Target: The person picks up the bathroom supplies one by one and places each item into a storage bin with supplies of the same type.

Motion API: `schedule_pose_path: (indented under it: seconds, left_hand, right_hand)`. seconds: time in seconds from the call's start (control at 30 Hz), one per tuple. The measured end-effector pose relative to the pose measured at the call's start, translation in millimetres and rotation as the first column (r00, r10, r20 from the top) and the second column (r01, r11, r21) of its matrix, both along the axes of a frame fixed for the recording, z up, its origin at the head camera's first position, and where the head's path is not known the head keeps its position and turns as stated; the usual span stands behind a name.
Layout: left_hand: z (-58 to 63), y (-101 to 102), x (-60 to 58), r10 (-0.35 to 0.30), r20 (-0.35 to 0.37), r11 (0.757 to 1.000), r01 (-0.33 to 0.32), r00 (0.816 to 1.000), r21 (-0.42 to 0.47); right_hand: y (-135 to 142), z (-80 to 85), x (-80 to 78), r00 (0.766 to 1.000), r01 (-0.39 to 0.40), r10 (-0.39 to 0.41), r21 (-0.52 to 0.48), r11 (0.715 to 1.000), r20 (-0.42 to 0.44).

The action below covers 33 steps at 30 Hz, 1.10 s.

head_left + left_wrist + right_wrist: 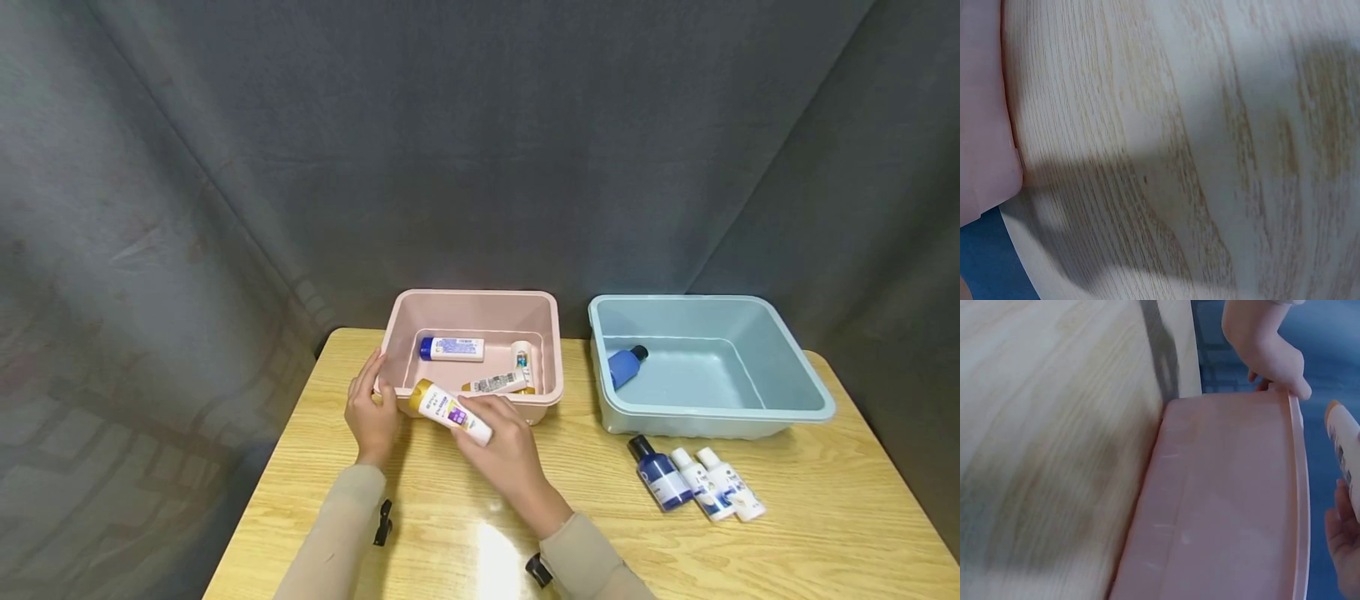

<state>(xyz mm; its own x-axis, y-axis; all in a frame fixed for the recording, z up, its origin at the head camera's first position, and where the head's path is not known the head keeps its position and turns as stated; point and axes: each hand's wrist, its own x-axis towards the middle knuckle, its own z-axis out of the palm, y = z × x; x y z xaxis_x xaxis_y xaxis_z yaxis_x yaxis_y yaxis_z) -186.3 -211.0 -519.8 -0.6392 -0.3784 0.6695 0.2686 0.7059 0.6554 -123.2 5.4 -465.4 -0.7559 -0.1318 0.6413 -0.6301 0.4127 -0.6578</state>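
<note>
My left hand (372, 419) holds the rim at the front left corner of a pink plastic bin (480, 310); the right wrist view shows this hand (1267, 353) at the end of the bin's rim. Over the front rim, my right hand (504, 446) grips a white bottle with a gold cap (452, 412), tilted with its cap toward the upper left. Inside the pink bin lie a white tube with a blue cap (457, 349) and two white bottles, one (501, 382) crossing the lower end of the other (522, 355). The left wrist view has only the bin's side (985, 125) and table.
A light blue bin (712, 410) stands to the right, with a blue black-capped bottle (622, 367) lying in it. On the wooden table (450, 517) before it lie a dark blue bottle (664, 478) and two white bottles (703, 487). A grey curtain (480, 167) hangs behind.
</note>
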Motion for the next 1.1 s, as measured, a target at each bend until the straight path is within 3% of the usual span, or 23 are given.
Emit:
schedule_pose_path:
  seconds: [0.2,0.4,0.7,1.1]
  left_hand:
    - [0.4,0,-0.8,-0.001,0.001,1.0,0.001,1.0,0.001]
    - [0.4,0,-0.4,-0.001,0.005,1.0,0.001,1.0,0.006]
    - [0.4,0,-0.2,0.004,-0.01,1.0,-0.004,1.0,-0.001]
    - [1.5,1,0.7,0.005,-0.011,1.0,-0.005,1.0,0.004]
  right_hand:
    - [-1,7.4,-5.5,0.999,-0.002,0.003,0.024,1.0,-0.035]
    - [0,11.3,-10.0,1.0,0.007,-0.007,0.044,0.999,-0.015]
    - [3,18.5,-19.6,0.996,0.019,-0.01,0.108,0.994,-0.085]
    - [3,27.8,-29.8,1.0,0.001,0.003,0.138,0.99,-0.028]
